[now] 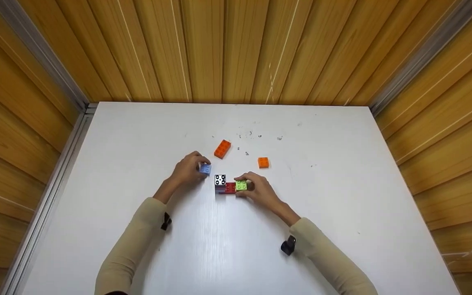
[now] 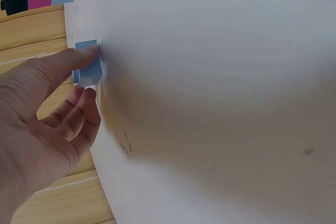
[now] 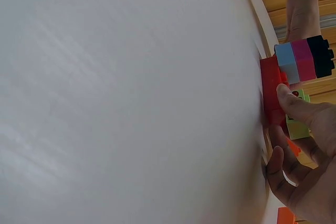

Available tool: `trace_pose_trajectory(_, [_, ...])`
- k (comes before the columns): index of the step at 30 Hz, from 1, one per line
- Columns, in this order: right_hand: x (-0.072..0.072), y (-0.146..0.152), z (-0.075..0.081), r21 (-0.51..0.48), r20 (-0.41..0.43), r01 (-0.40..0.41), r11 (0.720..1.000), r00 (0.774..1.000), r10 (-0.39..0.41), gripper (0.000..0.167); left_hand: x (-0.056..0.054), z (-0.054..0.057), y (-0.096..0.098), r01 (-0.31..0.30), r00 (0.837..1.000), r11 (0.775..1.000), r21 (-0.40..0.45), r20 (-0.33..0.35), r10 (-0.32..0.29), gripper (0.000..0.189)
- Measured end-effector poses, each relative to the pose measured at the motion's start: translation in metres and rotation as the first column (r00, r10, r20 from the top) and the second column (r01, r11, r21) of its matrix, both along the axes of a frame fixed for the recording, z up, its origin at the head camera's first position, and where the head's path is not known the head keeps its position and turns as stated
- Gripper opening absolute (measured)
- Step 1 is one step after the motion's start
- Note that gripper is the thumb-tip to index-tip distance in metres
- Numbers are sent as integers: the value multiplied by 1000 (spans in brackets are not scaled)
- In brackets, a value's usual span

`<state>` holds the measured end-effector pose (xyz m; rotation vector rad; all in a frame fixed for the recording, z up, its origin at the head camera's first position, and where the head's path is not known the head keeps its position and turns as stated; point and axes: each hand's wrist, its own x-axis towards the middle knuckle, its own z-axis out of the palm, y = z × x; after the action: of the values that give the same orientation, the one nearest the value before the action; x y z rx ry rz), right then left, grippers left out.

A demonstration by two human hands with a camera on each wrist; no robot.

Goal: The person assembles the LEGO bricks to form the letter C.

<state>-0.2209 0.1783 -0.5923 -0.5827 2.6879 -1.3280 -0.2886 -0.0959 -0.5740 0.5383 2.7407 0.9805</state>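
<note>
A light blue toy brick (image 1: pixel 205 169) is at the fingertips of my left hand (image 1: pixel 187 167); in the left wrist view the thumb lies against one side of it, and the fingers curl below. To its right stands a built piece with a long red brick (image 1: pixel 230 188) at the bottom. On its left end rises a stack of a blue brick (image 3: pixel 286 62), a pink brick (image 3: pixel 303 60) and a black brick (image 3: pixel 320 56). My right hand (image 1: pixel 262 191) grips a lime green brick (image 1: pixel 241 185) at the red brick's right end, thumb and fingers on opposite sides.
An orange-red eight-stud brick (image 1: pixel 222 149) lies on the white table (image 1: pixel 137 131) beyond my hands. Farther right is a small orange brick (image 1: pixel 263 162). Wood-look panels (image 1: pixel 203 49) enclose the table at the back and sides.
</note>
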Motion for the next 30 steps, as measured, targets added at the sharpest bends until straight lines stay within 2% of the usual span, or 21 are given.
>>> trace_pose_trajectory(4, [0,0,0,7,10,-4,1000,1000,4,40,1,5,-3,-8,1000,999,45,4,8,38])
trace_pose_trajectory(9, [-5,0,1,2,27,-12,1000,1000,12,41,4,18,-5,-12,999,981,196,-40,21,38])
trace_pose_trajectory(12, [-9,-1,2,-1,24,-19,1000,1000,19,41,8,28,-4,27,997,957,288,-72,-7,38])
trace_pose_trajectory(16, [-15,-1,2,0,28,-17,1000,999,17,40,15,37,-1,115,992,922,370,-88,-88,41])
trace_pose_trajectory(20, [-16,-2,3,1,39,-7,1000,999,7,41,23,43,3,169,985,909,382,-89,-146,43])
trace_pose_trajectory(25, [-14,-3,4,4,31,11,1000,999,-11,40,29,45,7,196,981,929,315,-74,-182,42])
trace_pose_trajectory(30, [-13,-5,4,18,21,21,1000,1000,-22,39,32,40,8,191,981,943,272,-75,-177,40])
